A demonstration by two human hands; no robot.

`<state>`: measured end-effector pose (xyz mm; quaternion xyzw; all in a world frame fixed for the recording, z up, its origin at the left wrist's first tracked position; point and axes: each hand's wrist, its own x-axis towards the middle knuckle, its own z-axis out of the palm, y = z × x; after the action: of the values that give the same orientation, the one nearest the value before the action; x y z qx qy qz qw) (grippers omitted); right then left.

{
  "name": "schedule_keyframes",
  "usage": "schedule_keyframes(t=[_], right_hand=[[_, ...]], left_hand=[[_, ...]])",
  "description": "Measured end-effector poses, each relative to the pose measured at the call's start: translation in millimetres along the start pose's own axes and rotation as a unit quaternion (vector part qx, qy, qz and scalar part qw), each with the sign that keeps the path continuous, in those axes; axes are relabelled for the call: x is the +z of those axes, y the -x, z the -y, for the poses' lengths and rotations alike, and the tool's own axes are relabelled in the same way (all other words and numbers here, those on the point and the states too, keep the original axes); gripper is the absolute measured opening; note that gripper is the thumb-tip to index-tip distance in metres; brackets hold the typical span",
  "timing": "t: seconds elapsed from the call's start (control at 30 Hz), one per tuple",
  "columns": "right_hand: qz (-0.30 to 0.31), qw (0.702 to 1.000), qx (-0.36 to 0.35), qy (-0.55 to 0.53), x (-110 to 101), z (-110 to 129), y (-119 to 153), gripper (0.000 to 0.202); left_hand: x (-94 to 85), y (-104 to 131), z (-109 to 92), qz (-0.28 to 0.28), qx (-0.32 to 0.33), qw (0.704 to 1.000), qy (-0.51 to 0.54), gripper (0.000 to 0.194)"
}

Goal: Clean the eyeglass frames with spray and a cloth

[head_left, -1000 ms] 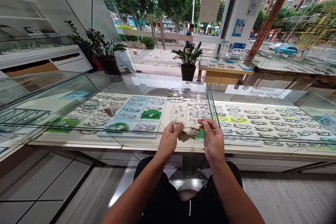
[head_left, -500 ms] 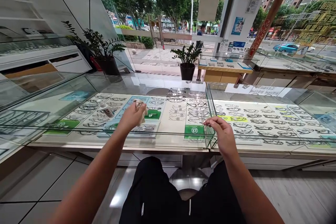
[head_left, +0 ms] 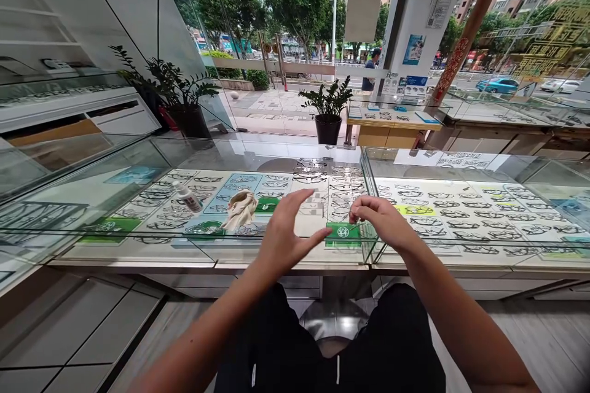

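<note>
My left hand (head_left: pixel 288 230) is held over the glass counter, thumb and fingers spread apart with nothing between them. To its right, my right hand (head_left: pixel 380 220) is closed in a pinch above a green card (head_left: pixel 343 231) with a white round logo. Whatever thin thing sits in that pinch is too small to make out. A crumpled cream cloth (head_left: pixel 241 209) lies on the glass top, left of my left hand. Farther left is a small white bottle (head_left: pixel 187 196) with a printed label.
Under the glass top of the display case (head_left: pixel 295 255) are rows of eyeglasses (head_left: pixel 310 169). A vertical glass joint (head_left: pixel 367 178) divides the case near my right hand. Potted plants (head_left: pixel 328 110) stand behind it, by the window. A person (head_left: pixel 370 69) is outside.
My left hand has let go of the cloth, leaving it on the glass, and has moved right, opening toward my right hand. My right hand has shifted slightly left, still pinched.
</note>
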<state>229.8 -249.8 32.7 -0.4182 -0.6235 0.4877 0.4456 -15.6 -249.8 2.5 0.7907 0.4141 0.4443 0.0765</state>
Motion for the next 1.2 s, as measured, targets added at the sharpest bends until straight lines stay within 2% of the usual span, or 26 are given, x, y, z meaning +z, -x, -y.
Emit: schedule_keyframes(t=[0.07,0.13,0.2,0.33,0.53,0.63,0.73,0.83,0.93,1.1,1.2], right_hand=[[0.028,1.000,0.009,-0.009,1,5,-5,0.020],[0.049,0.998,0.023,-0.011,-2,9,-9,0.019],[0.064,0.997,0.043,-0.013,-7,12,-14,0.019],[0.079,0.994,0.073,-0.028,-17,21,-27,0.018],[0.093,0.995,0.028,0.023,-32,50,-56,0.024],[0.038,0.994,-0.031,0.094,-45,69,-70,0.031],[-0.034,0.981,-0.096,0.167,-59,84,-80,0.047],[-0.064,0.968,-0.144,0.195,-69,91,-87,0.062],[-0.104,0.956,-0.193,0.194,-70,92,-96,0.067],[-0.214,0.922,-0.246,0.207,-67,91,-114,0.063],[-0.243,0.908,-0.258,0.223,-67,91,-119,0.059]], left_hand=[[6.0,-2,-11,-0.027,0.017,0.999,-0.004,0.070],[9.3,-7,-15,-0.060,0.026,0.998,-0.019,0.062],[10.4,-13,-15,-0.084,0.044,0.995,-0.034,0.054],[8.3,-30,-12,-0.097,0.089,0.990,-0.044,0.054],[4.0,-69,-3,-0.124,0.116,0.985,-0.017,0.049],[-2.4,-96,3,-0.156,0.117,0.981,-0.017,0.048],[-11.6,-128,6,-0.194,0.120,0.973,-0.030,0.049],[-17.6,-159,7,-0.232,0.122,0.965,-0.024,0.051],[-16.5,-186,4,-0.255,0.117,0.960,0.017,0.052],[-6.9,-206,1,-0.248,0.090,0.962,0.074,0.052],[-2.1,-209,5,-0.253,0.078,0.961,0.078,0.051]])
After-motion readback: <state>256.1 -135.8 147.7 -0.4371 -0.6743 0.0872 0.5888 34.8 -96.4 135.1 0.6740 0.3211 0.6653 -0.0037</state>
